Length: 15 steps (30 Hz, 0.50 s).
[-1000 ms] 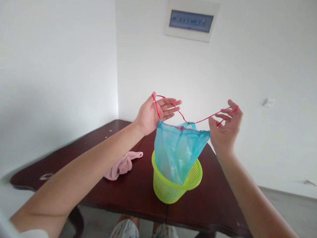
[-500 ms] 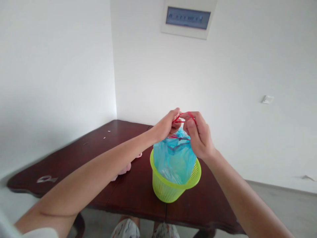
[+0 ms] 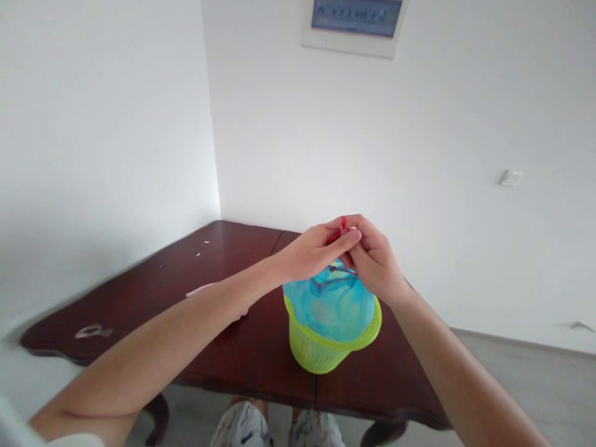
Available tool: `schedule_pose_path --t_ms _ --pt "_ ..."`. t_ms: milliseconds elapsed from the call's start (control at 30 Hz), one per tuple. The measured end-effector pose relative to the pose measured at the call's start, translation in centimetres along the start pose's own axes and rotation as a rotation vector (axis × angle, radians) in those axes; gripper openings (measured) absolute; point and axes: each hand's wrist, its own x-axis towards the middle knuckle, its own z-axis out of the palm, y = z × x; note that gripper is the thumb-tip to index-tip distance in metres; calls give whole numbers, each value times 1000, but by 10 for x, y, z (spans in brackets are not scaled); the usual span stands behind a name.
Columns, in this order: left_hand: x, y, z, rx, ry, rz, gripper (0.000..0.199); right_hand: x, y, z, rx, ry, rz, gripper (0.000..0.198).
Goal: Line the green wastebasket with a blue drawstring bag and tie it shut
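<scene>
This looks like a room in a home, sparsely furnished, with plain white walls (image 3: 442, 136) meeting in a corner and a pale grey floor (image 3: 531, 391). What appears to be a household breaker panel (image 3: 356, 17) is set high in the far wall, with a small white switch or socket plate (image 3: 511, 178) farther right. The dark, polished wooden tabletop (image 3: 265, 354) has a shaped edge and curved legs (image 3: 159, 417), like domestic dining furniture, and carries a lime-green plastic basket (image 3: 319, 357).

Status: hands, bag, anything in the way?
Left hand and right hand meet at red drawstring, exact grip hidden. Blue bag in green basket, top under hands. Pink cloth partly behind left forearm; nothing seen blocking.
</scene>
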Motion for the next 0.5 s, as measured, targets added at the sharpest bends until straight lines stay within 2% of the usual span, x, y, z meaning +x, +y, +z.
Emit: schedule_pose_path --t_ms 133,300,367,500 --pt "-1 -12 4 -45 -15 -46 67 -2 0 -1 41 -38 51 37" --pt "-6 -20 8 -116 -104 -97 75 -8 1 -8 77 -102 218 41" --pt "-7 -20 8 -185 -114 -152 74 -10 1 -13 88 -188 282 50" --pt "-9 -22 8 -256 -108 -228 65 -14 2 -20 143 -319 384 82"
